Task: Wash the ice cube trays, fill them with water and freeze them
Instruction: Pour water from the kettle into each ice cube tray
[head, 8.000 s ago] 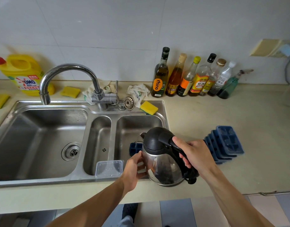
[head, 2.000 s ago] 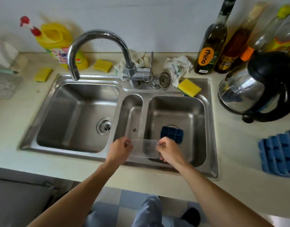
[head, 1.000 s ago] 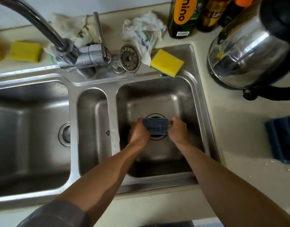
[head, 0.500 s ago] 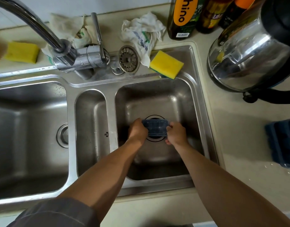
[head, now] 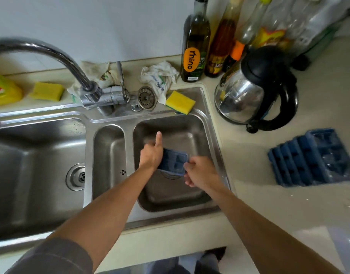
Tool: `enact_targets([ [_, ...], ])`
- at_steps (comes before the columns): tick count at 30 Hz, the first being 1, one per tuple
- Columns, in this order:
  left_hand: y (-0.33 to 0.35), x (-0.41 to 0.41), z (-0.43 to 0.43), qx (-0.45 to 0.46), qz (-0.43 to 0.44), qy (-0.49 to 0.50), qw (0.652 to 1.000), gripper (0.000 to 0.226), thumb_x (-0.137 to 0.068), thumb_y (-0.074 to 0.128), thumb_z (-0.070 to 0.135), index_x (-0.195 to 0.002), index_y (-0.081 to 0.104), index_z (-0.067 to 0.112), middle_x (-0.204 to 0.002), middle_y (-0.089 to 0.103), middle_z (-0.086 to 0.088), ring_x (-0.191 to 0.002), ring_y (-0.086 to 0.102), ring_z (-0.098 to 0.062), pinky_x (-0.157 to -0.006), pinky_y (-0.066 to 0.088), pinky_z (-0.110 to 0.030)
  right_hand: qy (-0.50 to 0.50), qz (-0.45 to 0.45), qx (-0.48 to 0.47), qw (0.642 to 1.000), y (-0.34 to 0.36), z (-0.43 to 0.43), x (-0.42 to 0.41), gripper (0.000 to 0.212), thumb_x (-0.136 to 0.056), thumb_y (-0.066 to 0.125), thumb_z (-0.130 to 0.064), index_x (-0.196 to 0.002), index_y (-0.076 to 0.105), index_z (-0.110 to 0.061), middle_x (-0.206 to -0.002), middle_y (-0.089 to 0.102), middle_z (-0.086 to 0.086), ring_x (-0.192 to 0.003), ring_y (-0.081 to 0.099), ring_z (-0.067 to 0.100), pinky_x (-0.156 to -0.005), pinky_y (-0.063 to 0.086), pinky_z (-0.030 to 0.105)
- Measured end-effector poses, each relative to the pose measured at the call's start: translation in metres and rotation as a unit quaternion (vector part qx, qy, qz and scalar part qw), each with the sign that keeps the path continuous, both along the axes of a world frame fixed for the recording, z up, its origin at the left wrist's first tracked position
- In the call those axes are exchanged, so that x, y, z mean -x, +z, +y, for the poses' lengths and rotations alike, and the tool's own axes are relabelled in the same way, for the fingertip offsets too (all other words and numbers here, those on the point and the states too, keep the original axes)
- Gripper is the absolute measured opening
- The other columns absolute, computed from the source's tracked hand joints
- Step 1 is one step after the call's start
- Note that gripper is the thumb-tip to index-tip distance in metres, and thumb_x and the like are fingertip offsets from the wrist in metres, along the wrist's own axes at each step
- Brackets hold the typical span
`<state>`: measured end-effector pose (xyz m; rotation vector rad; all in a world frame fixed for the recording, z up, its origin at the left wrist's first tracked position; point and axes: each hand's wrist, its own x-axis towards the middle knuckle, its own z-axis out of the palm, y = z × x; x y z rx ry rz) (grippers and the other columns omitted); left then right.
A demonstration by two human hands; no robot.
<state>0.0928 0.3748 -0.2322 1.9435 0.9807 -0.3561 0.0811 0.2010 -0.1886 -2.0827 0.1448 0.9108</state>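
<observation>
A small blue ice cube tray [head: 173,162] is held above the drain of the right sink basin [head: 192,125]. My left hand [head: 151,155] grips its left end, thumb sticking up. My right hand [head: 199,172] grips its right end with curled fingers. A clear lid seems to cover the tray. Several more blue ice cube trays [head: 312,157] lie stacked and fanned out on the counter to the right.
A steel kettle [head: 255,89] with a black handle stands right of the sink, bottles [head: 195,42] behind it. The faucet [head: 71,64] arcs over the left basin. A yellow sponge [head: 180,101], a strainer [head: 147,95] and rags lie on the sink's back ledge.
Both hands have lifted the blue tray up from the basin floor. My left thumb now points upward, and the view has pulled back and up.
</observation>
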Motion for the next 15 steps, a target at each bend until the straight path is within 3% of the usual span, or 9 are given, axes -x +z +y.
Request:
enact_targets([
  [3, 0.054, -0.015, 0.001, -0.069, -0.032, -0.095, 0.993, 0.073, -0.103, 0.024, 0.06, -0.119, 0.067, 0.003, -0.127, 0.062, -0.028, -0.121, 0.056, -0.045, -0.104, 0.041, -0.047, 0.021, -0.031, -0.029, 0.999, 0.057, -0.006, -0.003, 0.019, -0.099, 0.059, -0.031, -0.093, 0.067, -0.015, -0.077, 0.073, 0.005, -0.053, 0.068, 0.015, -0.053, 0.057, 0.029],
  [6, 0.11, -0.026, 0.007, -0.164, -0.07, -0.175, 0.968, 0.045, -0.106, 0.029, 0.041, -0.102, 0.06, 0.009, -0.112, 0.068, -0.023, -0.106, 0.063, -0.042, -0.087, 0.048, -0.046, 0.053, -0.096, -0.004, 0.994, 0.113, -0.013, -0.014, 0.039, -0.092, 0.062, -0.053, -0.1, 0.066, -0.014, -0.089, 0.073, 0.006, -0.078, 0.072, 0.025, -0.076, 0.06, 0.043],
  [9, 0.17, -0.041, 0.005, -0.215, -0.123, -0.211, 0.946, 0.042, -0.105, 0.031, 0.042, -0.089, 0.057, 0.014, -0.099, 0.069, -0.017, -0.097, 0.065, -0.038, -0.074, 0.044, -0.038, 0.079, -0.13, -0.048, 0.987, 0.162, -0.015, -0.027, 0.047, -0.091, 0.065, -0.056, -0.103, 0.067, -0.011, -0.088, 0.069, 0.005, -0.086, 0.069, 0.028, -0.087, 0.057, 0.049],
  [12, 0.228, -0.048, -0.005, -0.275, -0.163, -0.248, 0.915, 0.042, -0.106, 0.03, 0.04, -0.089, 0.056, 0.012, -0.098, 0.068, -0.018, -0.093, 0.065, -0.038, -0.073, 0.045, -0.038, 0.109, -0.121, -0.084, 0.983, 0.197, -0.01, -0.035, 0.047, -0.093, 0.066, -0.053, -0.108, 0.069, -0.008, -0.101, 0.075, 0.009, -0.094, 0.074, 0.028, -0.083, 0.06, 0.043],
  [15, 0.27, -0.048, -0.017, -0.303, -0.22, -0.281, 0.884, 0.038, -0.106, 0.028, 0.031, -0.098, 0.056, 0.006, -0.084, 0.063, -0.015, -0.067, 0.056, -0.031, -0.062, 0.045, -0.04, 0.109, -0.126, -0.124, 0.978, 0.217, -0.009, -0.038, 0.035, -0.096, 0.066, -0.044, -0.11, 0.068, -0.012, -0.104, 0.075, 0.006, -0.089, 0.075, 0.022, -0.07, 0.062, 0.029],
])
